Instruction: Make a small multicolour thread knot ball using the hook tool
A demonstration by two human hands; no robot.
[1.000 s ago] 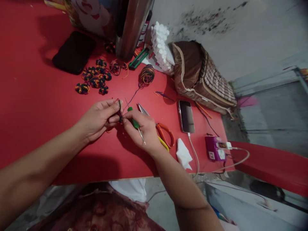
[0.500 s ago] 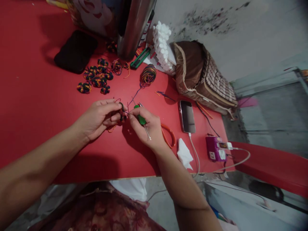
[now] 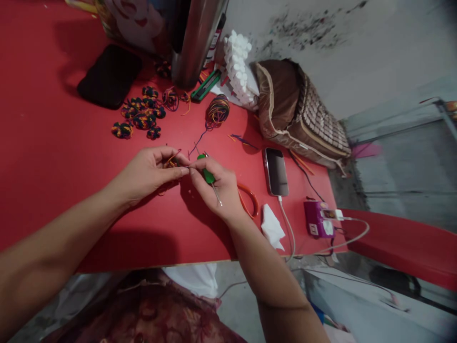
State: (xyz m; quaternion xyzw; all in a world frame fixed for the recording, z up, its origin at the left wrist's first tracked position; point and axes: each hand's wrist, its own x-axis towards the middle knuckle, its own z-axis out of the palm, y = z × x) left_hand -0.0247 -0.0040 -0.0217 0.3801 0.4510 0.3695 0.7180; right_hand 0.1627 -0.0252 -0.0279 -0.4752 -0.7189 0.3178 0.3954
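Observation:
My left hand [image 3: 152, 171] is closed round a small multicoloured crochet piece [image 3: 172, 163], mostly hidden by the fingers. Its thumb and fingertips meet the fingertips of my right hand [image 3: 216, 183] at a strand of yarn. A crochet hook with a green handle [image 3: 207, 175] lies in my right hand, its metal shaft crossing the palm side toward the wrist. Dark yarn runs from the fingertips up to a multicoloured yarn ball [image 3: 217, 109]. Several finished-looking crochet flowers [image 3: 143, 116] lie beyond my left hand.
Orange-handled scissors [image 3: 250, 200], a phone on a cable [image 3: 276, 171], a crumpled white tissue [image 3: 273, 226] and a purple power adapter [image 3: 316, 219] are to the right. Farther back are a green cutter [image 3: 206, 85], a metal bottle [image 3: 191, 52], a black pouch [image 3: 110, 76] and a brown bag [image 3: 303, 109].
My left thumb has come forward over the crochet piece to meet my right fingertips, so the piece is more covered. My right hand keeps its pinch and the hook.

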